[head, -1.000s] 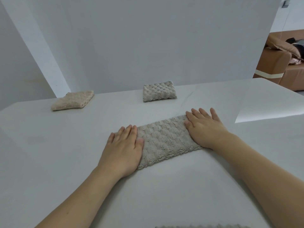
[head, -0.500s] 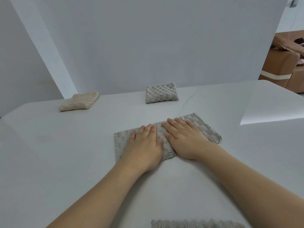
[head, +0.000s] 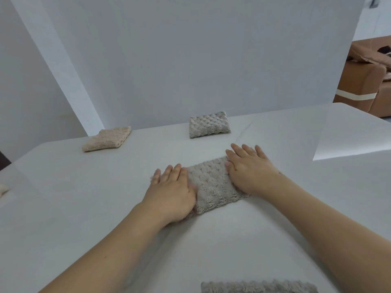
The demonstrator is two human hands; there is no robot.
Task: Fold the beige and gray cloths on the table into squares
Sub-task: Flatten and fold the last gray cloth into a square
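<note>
A folded gray cloth with a bumpy, scale-like pile (head: 213,185) lies near the middle of the white bench (head: 84,208), its long side running slantwise. The left hand (head: 171,192) lies flat on the cloth's left end, fingers straight and together, palm pressing down and grasping nothing. The right hand (head: 249,168) lies flat on the right end in the same way, fingers extended and slightly spread, fingertips reaching past the cloth's far edge onto the bench. Between the two hands a strip of the cloth shows.

Toward the far edge of the bench, well apart from the hands, a second gray textured cloth folded into a thick packet (head: 209,124) sits near the white wall panel (head: 190,49). To its left a beige cloth folded into a square (head: 107,138) rests by the far left corner. At the bottom edge of the view the fuzzy edge of another gray cloth (head: 258,286) appears. A small beige scrap (head: 3,189) shows at the left border. A brown sofa (head: 364,81) stands beyond the bench on the right.
</note>
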